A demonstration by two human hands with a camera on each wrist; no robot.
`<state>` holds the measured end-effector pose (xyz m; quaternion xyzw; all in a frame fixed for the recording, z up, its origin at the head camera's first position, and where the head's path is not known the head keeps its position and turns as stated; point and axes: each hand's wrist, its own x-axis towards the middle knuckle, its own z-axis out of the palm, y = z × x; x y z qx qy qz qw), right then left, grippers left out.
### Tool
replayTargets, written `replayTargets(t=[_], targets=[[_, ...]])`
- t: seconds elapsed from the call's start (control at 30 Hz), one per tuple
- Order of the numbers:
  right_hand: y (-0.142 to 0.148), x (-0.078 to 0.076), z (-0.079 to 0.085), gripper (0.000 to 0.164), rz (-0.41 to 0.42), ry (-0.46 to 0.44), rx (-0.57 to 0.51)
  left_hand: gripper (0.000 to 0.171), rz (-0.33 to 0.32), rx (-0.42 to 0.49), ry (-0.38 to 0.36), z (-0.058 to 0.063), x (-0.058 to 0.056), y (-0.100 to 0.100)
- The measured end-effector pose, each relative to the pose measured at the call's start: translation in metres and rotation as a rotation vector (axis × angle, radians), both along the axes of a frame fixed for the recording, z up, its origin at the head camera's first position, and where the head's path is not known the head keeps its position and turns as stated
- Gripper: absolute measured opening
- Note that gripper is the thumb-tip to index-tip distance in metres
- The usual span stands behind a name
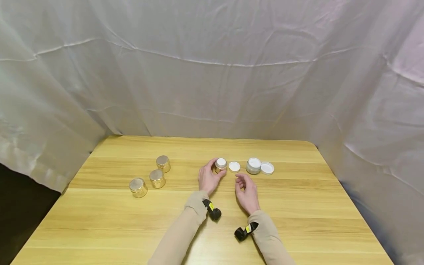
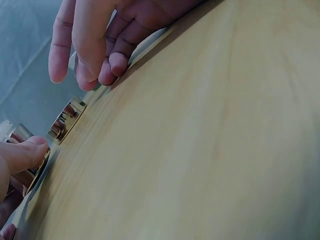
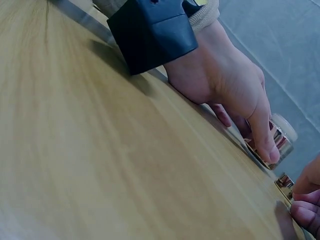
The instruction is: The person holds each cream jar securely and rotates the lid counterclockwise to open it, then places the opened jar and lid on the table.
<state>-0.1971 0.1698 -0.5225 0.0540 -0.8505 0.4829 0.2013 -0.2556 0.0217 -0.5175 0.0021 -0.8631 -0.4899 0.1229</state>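
Beige sleeves [image 1: 180,230] at six o'clock, nearest the camera, with a black wrist camera [image 1: 215,214] strapped at each cuff. Pictured beyond the cuffs, toward twelve o'clock on the wooden table [image 1: 99,221]: a white-topped gold jar [image 1: 221,165], upright, pinched between thumb and curled fingers of the left hand [image 1: 208,179]. Set just beside that jar at three o'clock: a small lid [image 1: 234,167], flat, white inside up, with a gold side visible in the left wrist view. Farther out at three o'clock: a pale grey jar [image 1: 253,168] with a white top, and close at its right another white lid [image 1: 267,168]. Poised between four and five o'clock from the gold jar: the right hand [image 1: 247,192], fingers loosely bent and free of any grip, fingertips near the small lid; contact with the table hard to tell. Grouped toward nine o'clock, well apart from both hands: three capped gold jars [image 1: 157,179], all upright. Draped behind at twelve o'clock: a wrinkled grey curtain [image 1: 212,88].
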Motion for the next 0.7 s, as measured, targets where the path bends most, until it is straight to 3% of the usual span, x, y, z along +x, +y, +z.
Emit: replayTargets(t=[0.53,0.7], targets=[[-0.0005,0.0002,0.0007,0.028,-0.001,-0.008,-0.007,0.056,0.015,-0.017,-0.022,0.0009,-0.0016,0.0015],[0.0001,0.0,0.0011,0.029,0.001,-0.015,0.0,0.067,-0.008,-0.058,-0.027,0.0021,0.0009,0.0012]])
